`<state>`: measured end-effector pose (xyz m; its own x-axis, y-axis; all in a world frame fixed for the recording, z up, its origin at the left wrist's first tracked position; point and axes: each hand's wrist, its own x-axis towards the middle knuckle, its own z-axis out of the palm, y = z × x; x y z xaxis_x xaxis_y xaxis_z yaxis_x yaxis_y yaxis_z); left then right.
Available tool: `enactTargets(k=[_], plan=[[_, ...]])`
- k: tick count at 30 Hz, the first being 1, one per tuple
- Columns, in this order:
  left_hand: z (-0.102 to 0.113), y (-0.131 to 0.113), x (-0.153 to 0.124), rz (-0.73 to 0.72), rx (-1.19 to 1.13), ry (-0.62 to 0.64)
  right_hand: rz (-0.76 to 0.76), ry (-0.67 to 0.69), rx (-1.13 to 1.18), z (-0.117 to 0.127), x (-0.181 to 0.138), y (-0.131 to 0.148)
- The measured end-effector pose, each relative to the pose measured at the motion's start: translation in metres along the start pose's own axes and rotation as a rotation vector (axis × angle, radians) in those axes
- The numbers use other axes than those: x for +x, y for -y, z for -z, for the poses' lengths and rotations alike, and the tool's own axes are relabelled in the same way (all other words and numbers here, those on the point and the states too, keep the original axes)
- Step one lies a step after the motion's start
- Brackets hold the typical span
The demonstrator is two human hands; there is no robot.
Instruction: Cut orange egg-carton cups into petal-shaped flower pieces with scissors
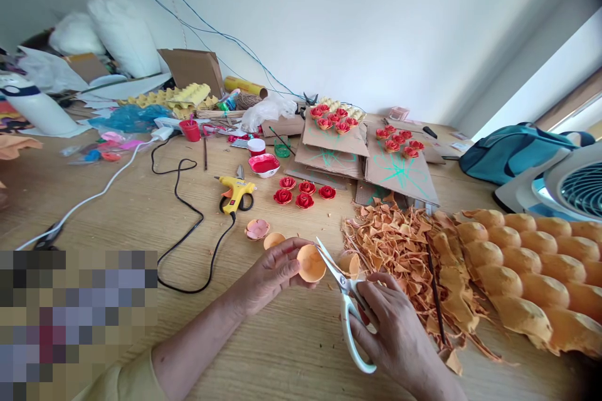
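An orange cup (311,263) cut from an egg tray is held in the fingers of the left hand (270,274). White-handled scissors (345,297) are gripped by the right hand (399,338), their blades opened against the cup's edge. Orange scraps (395,244) are heaped just beside, next to an egg tray (527,263). Red paper roses (303,193) and a yellow glue gun (236,191) are laid farther back on the table (117,213).

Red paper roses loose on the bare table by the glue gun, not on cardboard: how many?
4: a back row of three roses, and one in front; another may make five.
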<state>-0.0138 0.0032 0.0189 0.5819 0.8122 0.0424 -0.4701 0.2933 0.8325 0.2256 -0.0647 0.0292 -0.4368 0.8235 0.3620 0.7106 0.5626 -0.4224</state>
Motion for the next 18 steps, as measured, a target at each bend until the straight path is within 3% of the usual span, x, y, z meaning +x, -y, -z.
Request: enactTargets(k=[6, 18], plan=[[-0.0002, -0.0035, 0.0008, -0.051, -0.012, -0.019, -0.015, 0.018, -0.016, -0.0014, -0.0009, -0.0026], [-0.0009, -0.0015, 0.0008, -0.018, 0.041, 0.049, -0.032, 0.011, -0.056, -0.0009, 0.0003, -0.0022]])
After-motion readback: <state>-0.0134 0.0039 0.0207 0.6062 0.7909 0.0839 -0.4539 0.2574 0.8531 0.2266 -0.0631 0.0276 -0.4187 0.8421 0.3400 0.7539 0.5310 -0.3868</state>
